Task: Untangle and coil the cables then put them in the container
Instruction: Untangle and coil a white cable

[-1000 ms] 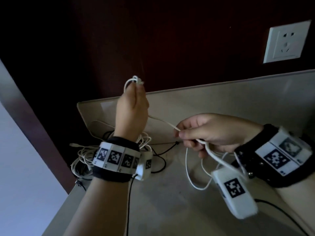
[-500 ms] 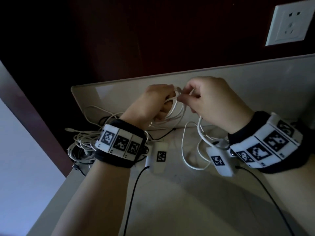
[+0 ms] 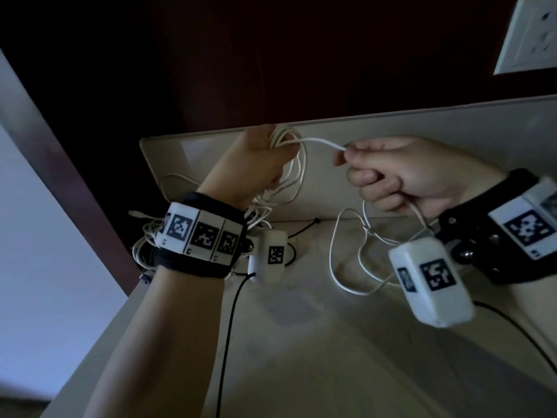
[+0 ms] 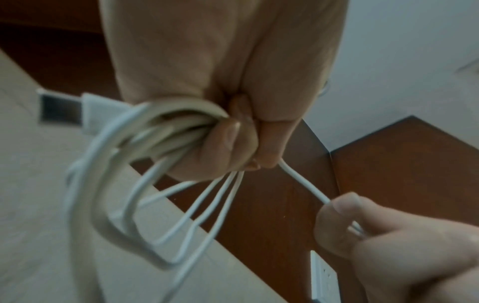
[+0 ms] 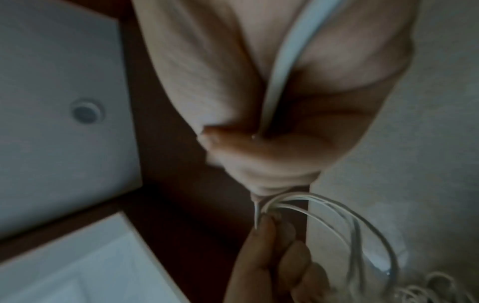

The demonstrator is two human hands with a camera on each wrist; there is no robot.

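Note:
A thin white cable (image 3: 319, 142) runs between my two hands above the beige tabletop (image 3: 331, 357). My left hand (image 3: 259, 164) grips a bundle of its coiled loops (image 3: 297, 173), which hang below the fist; in the left wrist view these loops (image 4: 181, 205) fan out under the curled fingers. My right hand (image 3: 401, 173) pinches the free strand to the right of it, and the cable's slack (image 3: 349, 267) trails from it onto the table. A tangled pile of white and black cables (image 3: 144, 236) lies at the table's left edge, partly hidden by my left wrist.
A low beige backsplash (image 3: 452, 140) runs along the table's rear under a dark wooden wall. A white wall socket (image 3: 530, 37) sits at the upper right. Thin black wires (image 3: 229, 327) from the wrist cameras cross the table. The table's left edge drops off beside a pale wall.
The hands, which met over the coil half a second ago, have drawn apart. The right hand has pulled a strand out to the right, while the left keeps hold of the loops.

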